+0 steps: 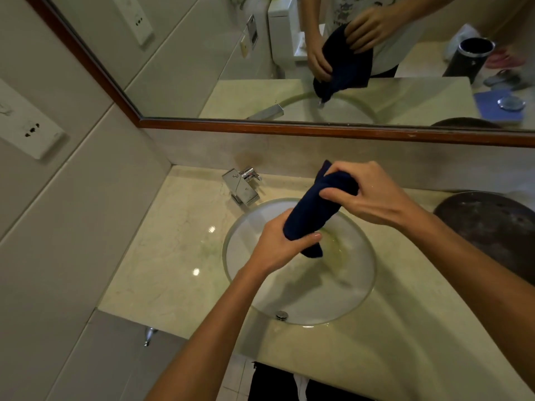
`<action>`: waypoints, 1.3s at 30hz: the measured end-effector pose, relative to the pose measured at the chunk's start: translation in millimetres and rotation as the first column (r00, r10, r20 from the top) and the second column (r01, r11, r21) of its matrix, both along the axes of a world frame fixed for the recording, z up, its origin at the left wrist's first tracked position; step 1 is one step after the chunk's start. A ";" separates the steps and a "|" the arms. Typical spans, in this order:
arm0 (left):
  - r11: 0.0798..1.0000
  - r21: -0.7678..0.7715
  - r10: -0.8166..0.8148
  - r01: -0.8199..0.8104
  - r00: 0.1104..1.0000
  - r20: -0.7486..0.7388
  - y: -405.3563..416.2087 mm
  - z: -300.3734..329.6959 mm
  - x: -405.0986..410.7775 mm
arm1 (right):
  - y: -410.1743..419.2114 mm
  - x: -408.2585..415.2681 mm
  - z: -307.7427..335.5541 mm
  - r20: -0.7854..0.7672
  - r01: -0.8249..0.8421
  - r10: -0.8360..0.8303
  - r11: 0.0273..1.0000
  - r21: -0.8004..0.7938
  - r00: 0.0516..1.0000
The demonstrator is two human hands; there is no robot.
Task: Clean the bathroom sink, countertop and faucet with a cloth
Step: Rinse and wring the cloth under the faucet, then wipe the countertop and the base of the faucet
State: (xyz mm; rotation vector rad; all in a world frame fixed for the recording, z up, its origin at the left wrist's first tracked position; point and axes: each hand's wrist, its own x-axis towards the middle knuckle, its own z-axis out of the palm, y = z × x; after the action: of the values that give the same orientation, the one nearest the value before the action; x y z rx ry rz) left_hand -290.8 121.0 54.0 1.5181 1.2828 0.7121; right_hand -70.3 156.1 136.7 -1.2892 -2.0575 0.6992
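Now both hands, left (282,241) and right (367,195), grip the rolled cloth (315,211) (dark blue) above the sink (240,273), well inside its rim.

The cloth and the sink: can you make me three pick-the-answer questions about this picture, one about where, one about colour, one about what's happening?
1. Where is the cloth?
A. In the air over the sink bowl
B. Flat on the countertop
C. Hung on the faucet

2. What colour is the cloth?
A. White
B. Dark navy blue
C. Yellow

3. How is the cloth held?
A. Left hand only
B. Right hand only
C. Both hands grip it, one at each end

Answers:
1 A, it hangs rolled above the glass bowl.
2 B, it looks navy against the pale basin.
3 C, fingers of both hands curl round it.
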 end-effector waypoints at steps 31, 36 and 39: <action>0.943 -0.148 0.258 -0.298 0.936 -0.241 71.4 10.8 -336.7 | 22.6 -286.7 -96.3 -0.214 0.157 -0.329 0.809 -0.567 0.920; 0.938 -0.229 0.188 -0.261 0.936 -0.297 129.4 2.1 -390.8 | 67.3 -347.8 -105.6 -0.186 0.147 -0.343 0.747 -0.648 0.921; 0.955 -0.125 0.203 -0.269 0.898 -0.390 204.5 -4.1 -404.9 | 136.9 -367.3 -111.2 -0.155 0.240 -0.407 0.761 -0.603 0.900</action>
State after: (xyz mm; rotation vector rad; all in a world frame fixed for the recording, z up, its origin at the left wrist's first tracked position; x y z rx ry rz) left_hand -695.7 325.5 49.9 1.4062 1.7949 0.4543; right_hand -437.5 292.9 25.5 -1.7076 -1.3724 1.3112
